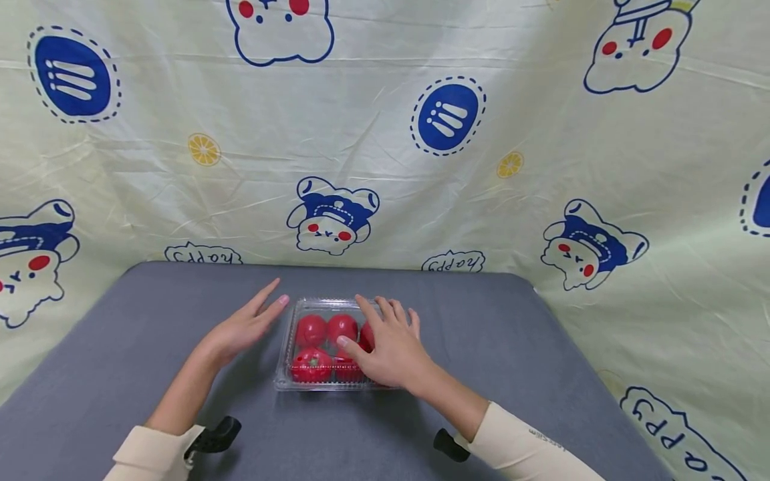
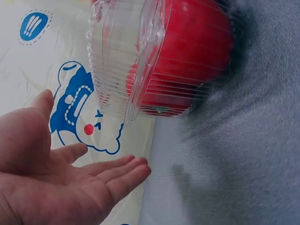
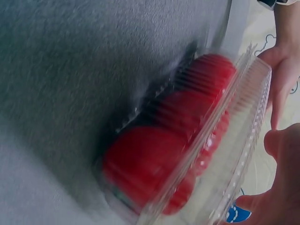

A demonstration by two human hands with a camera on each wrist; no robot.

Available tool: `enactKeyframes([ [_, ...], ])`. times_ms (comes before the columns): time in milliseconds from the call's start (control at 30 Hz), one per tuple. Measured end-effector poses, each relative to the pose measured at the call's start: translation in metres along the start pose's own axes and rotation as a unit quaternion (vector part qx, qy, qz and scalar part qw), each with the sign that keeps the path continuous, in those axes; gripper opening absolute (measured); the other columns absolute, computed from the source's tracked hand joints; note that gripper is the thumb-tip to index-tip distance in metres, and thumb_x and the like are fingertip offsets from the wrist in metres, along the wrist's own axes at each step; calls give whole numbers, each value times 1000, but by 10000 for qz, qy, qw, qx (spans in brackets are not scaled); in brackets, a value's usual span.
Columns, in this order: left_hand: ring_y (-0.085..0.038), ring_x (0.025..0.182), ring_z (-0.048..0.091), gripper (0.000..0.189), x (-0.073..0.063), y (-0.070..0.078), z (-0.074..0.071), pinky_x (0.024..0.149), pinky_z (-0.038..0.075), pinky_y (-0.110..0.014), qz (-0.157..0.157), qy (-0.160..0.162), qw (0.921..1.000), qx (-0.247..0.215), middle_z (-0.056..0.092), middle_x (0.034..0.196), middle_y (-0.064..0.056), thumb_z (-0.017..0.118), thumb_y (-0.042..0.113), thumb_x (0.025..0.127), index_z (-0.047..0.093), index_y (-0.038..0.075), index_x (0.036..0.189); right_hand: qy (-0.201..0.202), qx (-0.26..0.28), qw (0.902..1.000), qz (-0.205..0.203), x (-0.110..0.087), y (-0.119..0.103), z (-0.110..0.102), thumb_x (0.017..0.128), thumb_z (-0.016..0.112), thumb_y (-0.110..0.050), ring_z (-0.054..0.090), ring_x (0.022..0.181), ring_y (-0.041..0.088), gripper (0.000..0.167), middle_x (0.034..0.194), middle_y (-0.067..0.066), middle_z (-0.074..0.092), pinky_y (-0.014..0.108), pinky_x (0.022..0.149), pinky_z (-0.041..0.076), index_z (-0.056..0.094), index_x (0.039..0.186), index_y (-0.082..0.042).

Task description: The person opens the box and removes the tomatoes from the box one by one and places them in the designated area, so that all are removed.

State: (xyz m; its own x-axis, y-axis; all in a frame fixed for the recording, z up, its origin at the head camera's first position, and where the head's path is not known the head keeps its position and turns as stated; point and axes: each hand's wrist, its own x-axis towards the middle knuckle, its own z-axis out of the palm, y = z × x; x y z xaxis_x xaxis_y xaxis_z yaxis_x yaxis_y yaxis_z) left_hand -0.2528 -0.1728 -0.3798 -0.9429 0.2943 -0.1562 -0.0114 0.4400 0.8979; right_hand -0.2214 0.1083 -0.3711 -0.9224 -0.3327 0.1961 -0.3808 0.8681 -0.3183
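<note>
A clear plastic clamshell box (image 1: 337,387) with its lid down sits on the grey table, holding several red tomatoes (image 1: 311,331). Spread fingers of my right hand (image 1: 391,347) reach over the right part of the lid, hiding the tomatoes there. In the right wrist view, the right hand's thumb and a finger (image 3: 251,201) are close by the lid's edge. To the left of the box, my left hand (image 1: 243,329) hovers with fingers extended and holds nothing. The left wrist view shows its palm (image 2: 56,187) apart from the ridged plastic side (image 2: 115,56).
Grey cloth covers the table (image 1: 499,374) around the box. Behind it hangs a pale curtain (image 1: 385,127) printed with cartoon bears and orange slices. A black wrist strap (image 1: 219,435) shows at the left sleeve, and a black piece (image 1: 451,445) at the right one.
</note>
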Motion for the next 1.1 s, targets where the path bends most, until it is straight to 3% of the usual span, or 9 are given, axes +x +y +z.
enactKeyframes([
  [200, -49, 143, 40, 80, 2, -11, 0, 117, 36, -55, 86, -246, 9963, -815, 23, 161, -34, 41, 52, 106, -1, 17, 164, -96, 174, 9997, -139, 0, -10, 4, 85, 69, -57, 35, 145, 34, 85, 155, 14, 43, 70, 117, 20, 37, 156, -24],
  [433, -42, 131, 57, 79, 1, -19, 0, 104, 52, -44, 6, -107, 9913, -1309, 39, 154, -34, 43, 50, 106, 11, 7, 163, -339, 191, 9987, -333, -1, -26, 4, 85, 67, -61, 33, 147, 32, 87, 158, 12, 40, 69, 117, 20, 34, 158, -26],
  [767, -21, 105, 72, 72, 2, -30, -1, 92, 59, -38, -68, -194, 9763, -2156, 51, 142, -34, 52, 35, 106, 20, -1, 160, -619, 153, 9969, -456, 2, -38, 9, 80, 75, -62, 33, 146, 30, 97, 156, 8, 41, 66, 118, 23, 30, 160, -30],
  [1100, -17, 97, 75, 65, 2, -40, -1, 89, 60, -36, 12, -339, 9638, -2643, 72, 112, -7, 57, 16, 104, 26, -4, 157, -575, -74, 9960, -687, 1, -50, 17, 79, 73, -68, 35, 144, 27, 99, 152, 7, 44, 63, 115, 30, 31, 159, -30],
])
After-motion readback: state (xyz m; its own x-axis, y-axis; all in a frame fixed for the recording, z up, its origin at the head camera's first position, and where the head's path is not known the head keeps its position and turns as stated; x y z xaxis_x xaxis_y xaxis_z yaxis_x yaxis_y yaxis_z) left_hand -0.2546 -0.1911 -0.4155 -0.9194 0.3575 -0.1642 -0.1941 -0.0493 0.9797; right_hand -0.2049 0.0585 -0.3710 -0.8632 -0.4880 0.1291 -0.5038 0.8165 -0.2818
